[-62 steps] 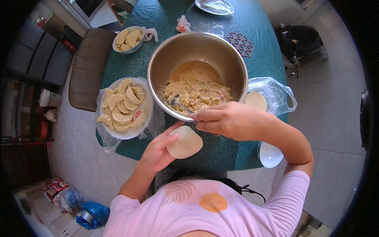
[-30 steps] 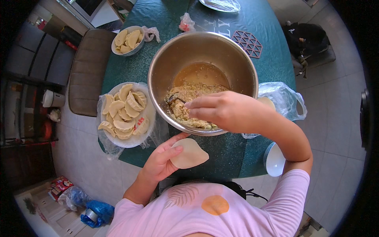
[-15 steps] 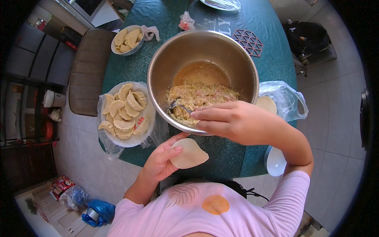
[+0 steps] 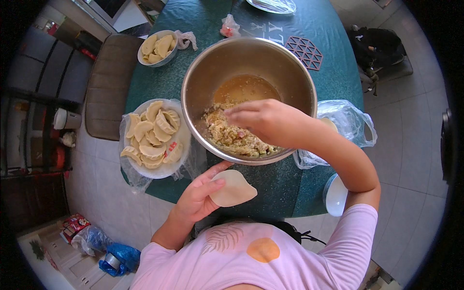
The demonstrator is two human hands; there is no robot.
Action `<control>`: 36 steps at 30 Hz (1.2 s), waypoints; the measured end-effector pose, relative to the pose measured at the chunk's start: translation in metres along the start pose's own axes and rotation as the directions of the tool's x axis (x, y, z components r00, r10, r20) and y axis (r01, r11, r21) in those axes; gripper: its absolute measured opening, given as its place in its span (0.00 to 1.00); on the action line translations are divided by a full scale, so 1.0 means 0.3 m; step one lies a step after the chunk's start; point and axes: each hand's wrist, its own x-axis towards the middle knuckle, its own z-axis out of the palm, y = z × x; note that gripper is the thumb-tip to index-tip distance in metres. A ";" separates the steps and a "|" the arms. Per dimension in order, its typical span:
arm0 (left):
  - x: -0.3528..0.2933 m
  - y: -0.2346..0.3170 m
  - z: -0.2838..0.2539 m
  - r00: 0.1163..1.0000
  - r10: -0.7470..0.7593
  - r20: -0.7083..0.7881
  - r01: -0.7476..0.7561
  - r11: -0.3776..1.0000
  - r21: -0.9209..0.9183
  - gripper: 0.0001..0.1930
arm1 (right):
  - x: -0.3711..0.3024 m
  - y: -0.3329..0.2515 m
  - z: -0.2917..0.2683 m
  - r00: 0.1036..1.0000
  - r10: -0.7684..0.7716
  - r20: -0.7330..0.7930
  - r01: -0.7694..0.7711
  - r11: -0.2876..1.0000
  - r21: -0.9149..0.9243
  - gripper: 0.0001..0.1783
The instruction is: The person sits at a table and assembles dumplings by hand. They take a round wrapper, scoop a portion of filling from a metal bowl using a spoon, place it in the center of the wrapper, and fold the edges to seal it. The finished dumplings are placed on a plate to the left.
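Note:
My left hand [image 4: 194, 197] pinches a round, pale dumpling wrapper [image 4: 236, 189] near the table's edge, thumb on top. Just beyond it stands a large steel mixing bowl [image 4: 295, 82]. Inside, a chopped meat-and-vegetable filling [image 4: 237, 137] is heaped on the near side, with brownish liquid [image 4: 246, 89] at the far side. Over the filling hovers my right hand [image 4: 268, 121], its fingers closed and pointing left. The spoon it gripped a moment ago is hidden behind the hand now. Left of the bowl, a white plate [image 4: 162, 172] holds several folded dumplings [image 4: 152, 133].
A smaller bowl of dumplings [image 4: 158, 47] sits at the far left. Right of the steel bowl lie a clear plastic bag [image 4: 350, 128] with wrappers and a white bowl [image 4: 335, 195] at the table's edge. A brown lattice trivet [image 4: 304, 53] lies beyond. A brown chair [image 4: 110, 87] stands left.
My right hand has moved away from me, deeper over the bowl, and the spoon has gone out of sight. The filling looks more broken up. My left hand and the wrapper have barely moved.

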 end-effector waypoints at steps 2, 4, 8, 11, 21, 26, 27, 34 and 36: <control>-0.001 -0.005 0.000 1.000 0.009 0.002 -0.009 1.000 0.010 0.26 | -0.029 -0.026 -0.009 0.989 -0.142 0.030 0.142 0.990 0.007 0.17; 0.000 -0.005 0.004 1.000 0.012 0.010 -0.012 1.000 0.022 0.27 | -0.070 -0.071 -0.021 0.985 -0.142 0.095 0.141 0.990 0.013 0.16; -0.003 -0.003 0.021 0.999 0.029 0.040 -0.030 0.999 0.029 0.27 | -0.155 -0.156 -0.048 0.975 -0.187 0.123 0.195 0.979 -0.052 0.16; -0.003 -0.005 0.023 0.999 0.031 0.039 -0.032 0.999 0.013 0.28 | -0.205 -0.188 -0.055 0.975 -0.191 0.113 0.206 0.969 -0.138 0.15; -0.004 -0.012 0.014 0.998 0.031 0.057 -0.030 1.000 -0.004 0.29 | -0.207 -0.194 -0.036 0.997 -0.039 -0.069 0.036 0.999 -0.037 0.19; -0.012 -0.014 0.017 0.999 0.036 0.027 -0.037 0.999 0.024 0.29 | -0.221 -0.220 -0.060 0.961 0.137 -0.242 -0.126 0.990 0.060 0.15; -0.012 -0.015 0.021 0.999 0.038 0.031 -0.039 0.999 0.024 0.29 | -0.221 -0.221 -0.055 0.954 0.148 -0.260 -0.131 0.988 0.084 0.14; -0.012 -0.022 0.056 0.998 0.068 0.012 -0.068 0.998 0.011 0.30 | -0.213 -0.264 -0.019 0.937 0.237 -0.257 -0.188 0.961 0.201 0.09; -0.012 -0.022 0.066 0.997 0.076 -0.006 -0.075 0.997 0.012 0.31 | -0.220 -0.261 -0.014 0.915 0.270 -0.299 -0.188 0.943 0.275 0.07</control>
